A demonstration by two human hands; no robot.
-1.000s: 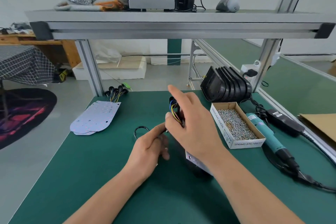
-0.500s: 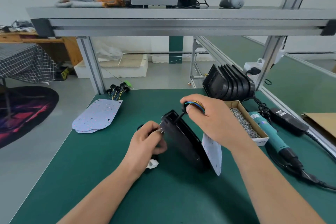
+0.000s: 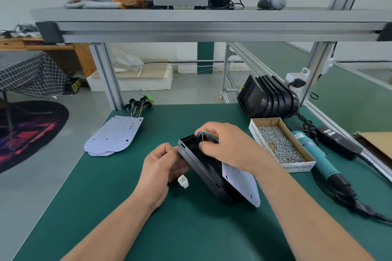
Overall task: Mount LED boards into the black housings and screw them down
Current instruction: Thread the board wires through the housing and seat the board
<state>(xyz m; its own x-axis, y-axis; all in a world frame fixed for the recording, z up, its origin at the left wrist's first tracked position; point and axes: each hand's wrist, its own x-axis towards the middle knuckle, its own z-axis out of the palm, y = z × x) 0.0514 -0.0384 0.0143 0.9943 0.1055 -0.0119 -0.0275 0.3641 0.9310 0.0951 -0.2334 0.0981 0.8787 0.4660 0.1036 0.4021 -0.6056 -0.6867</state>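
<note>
A black housing (image 3: 203, 167) stands tilted on its edge in the middle of the green mat. My right hand (image 3: 224, 146) reaches over its top and pinches the coloured wires (image 3: 209, 134) of a white LED board (image 3: 241, 184), which hangs against the housing's right side. My left hand (image 3: 163, 167) grips the wire end at the housing's left wall, and a white connector (image 3: 183, 181) dangles below its fingers.
A stack of LED boards (image 3: 114, 135) with wire tails lies at the back left. Nested black housings (image 3: 267, 97) stand at the back right. A cardboard box of screws (image 3: 280, 144) and a teal electric screwdriver (image 3: 314, 154) with its cable lie to the right.
The housing has been tipped further up with the board at its right side. My right hand has dropped onto the housing's top with the wires. The white connector now hangs below my left hand.
</note>
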